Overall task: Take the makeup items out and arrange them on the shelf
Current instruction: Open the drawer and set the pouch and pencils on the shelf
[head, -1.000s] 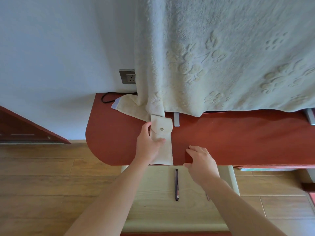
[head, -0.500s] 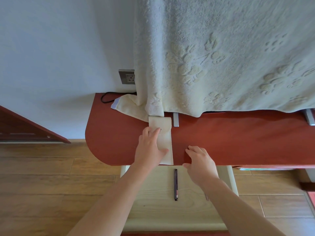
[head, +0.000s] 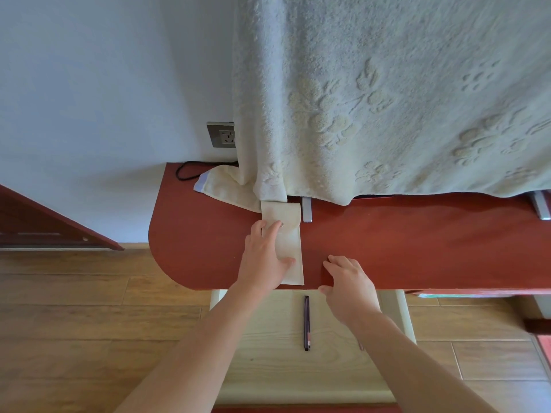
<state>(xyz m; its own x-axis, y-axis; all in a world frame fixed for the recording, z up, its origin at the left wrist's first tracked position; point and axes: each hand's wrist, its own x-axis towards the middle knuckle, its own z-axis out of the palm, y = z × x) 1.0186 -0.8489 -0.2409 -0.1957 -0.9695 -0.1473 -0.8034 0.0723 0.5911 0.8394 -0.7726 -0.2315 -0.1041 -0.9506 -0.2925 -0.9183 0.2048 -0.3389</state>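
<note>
The cream pouch (head: 287, 245) lies flat on the red shelf (head: 417, 239) under the left hand (head: 264, 260), fingers straight and pressing it, while the right hand (head: 348, 286) rests beside it, loosely bent and empty (soft, light, probably limp: best pinched at its flap).

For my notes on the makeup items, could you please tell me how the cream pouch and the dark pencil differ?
The cream pouch is a broad, flat fabric piece; the dark pencil is thin and straight. The pouch lies on the red shelf under the left hand; the pencil lies on the pale wood board below, untouched. Both lie lengthwise, pointing away from the person.
</note>
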